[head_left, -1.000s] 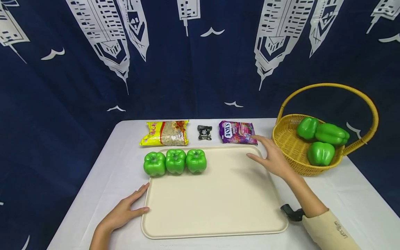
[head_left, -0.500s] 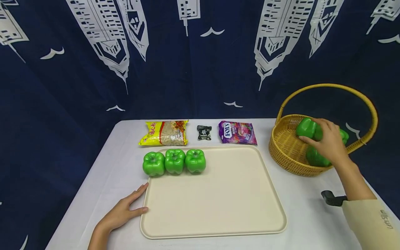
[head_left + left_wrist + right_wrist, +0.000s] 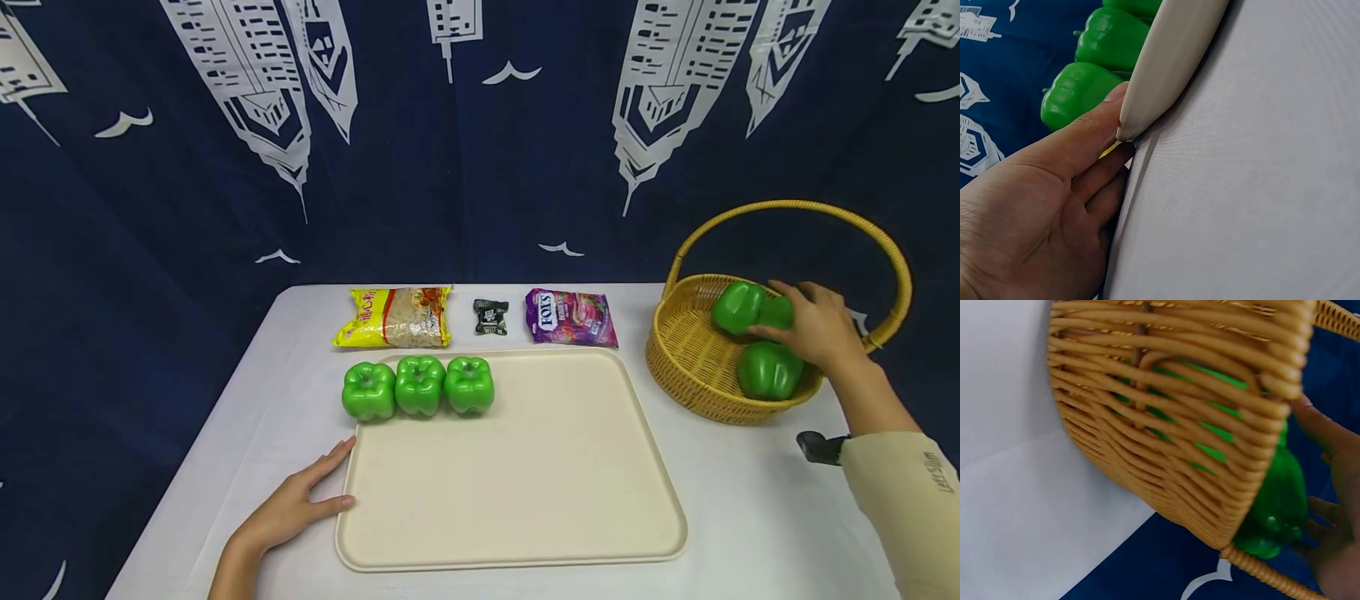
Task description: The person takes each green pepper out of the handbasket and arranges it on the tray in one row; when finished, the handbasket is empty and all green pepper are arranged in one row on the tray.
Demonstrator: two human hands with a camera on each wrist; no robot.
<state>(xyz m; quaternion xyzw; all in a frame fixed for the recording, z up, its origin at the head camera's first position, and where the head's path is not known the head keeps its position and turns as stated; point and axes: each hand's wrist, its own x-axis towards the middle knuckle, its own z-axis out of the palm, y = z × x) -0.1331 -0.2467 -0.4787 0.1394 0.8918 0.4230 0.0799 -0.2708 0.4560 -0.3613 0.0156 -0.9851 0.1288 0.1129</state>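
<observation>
My left hand (image 3: 288, 508) lies beside the cream tray (image 3: 510, 483), its thumb and fingertips at the tray's left edge. In the left wrist view, the same hand (image 3: 1054, 187) touches the tray's rim (image 3: 1172, 56). My right hand (image 3: 821, 325) reaches over the wicker basket (image 3: 686, 358), above a long green bell pepper (image 3: 776, 312) that it partly hides. In the right wrist view, the fingertips (image 3: 1322, 509) are right at the bell pepper (image 3: 1275, 500), while the thumb stands apart from it near the rim. Two more bell peppers, a left one (image 3: 737, 307) and a front one (image 3: 768, 371), lie in the basket.
Three green bell peppers (image 3: 420, 385) line the tray's back left. Behind the tray lie a yellow food packet (image 3: 393, 318), a small black packet (image 3: 491, 317) and a purple Fox's candy bag (image 3: 572, 317). The basket's handle (image 3: 795, 205) arches above its opening.
My right hand has moved from over the tray's back right corner into the basket, then farther right across the long bell pepper. My left hand has stayed at the tray's edge.
</observation>
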